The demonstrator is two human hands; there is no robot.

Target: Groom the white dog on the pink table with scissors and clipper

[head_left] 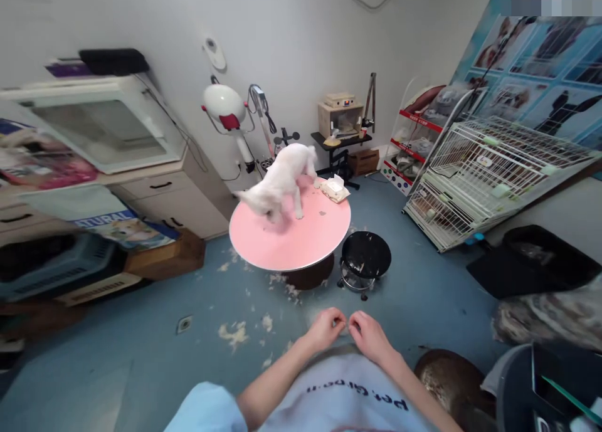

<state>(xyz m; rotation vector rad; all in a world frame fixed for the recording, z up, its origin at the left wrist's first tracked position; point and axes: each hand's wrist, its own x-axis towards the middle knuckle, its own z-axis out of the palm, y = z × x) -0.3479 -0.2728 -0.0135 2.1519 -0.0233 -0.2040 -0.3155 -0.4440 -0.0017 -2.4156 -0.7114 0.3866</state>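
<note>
My left hand (327,328) and my right hand (368,335) are close together in front of my light blue apron (348,391). Both have curled, pinched fingers; anything between them is too small to make out. Beyond them, a short-coated white dog (282,180) stands on a round pink table (301,244), its head lowered to the surface at the left. Neither hand touches the dog or the table. A pack of wipes (335,189) lies by the table's right edge, near some small tufts of fur.
A black round stool (365,255) stands right of the table. Clumps of cut fur (234,335) litter the blue floor. White wire cages (489,168) and a rack (416,137) are on the right. Cabinets (162,197), a pet carrier (56,263) and a white-red dryer (226,106) are leftward.
</note>
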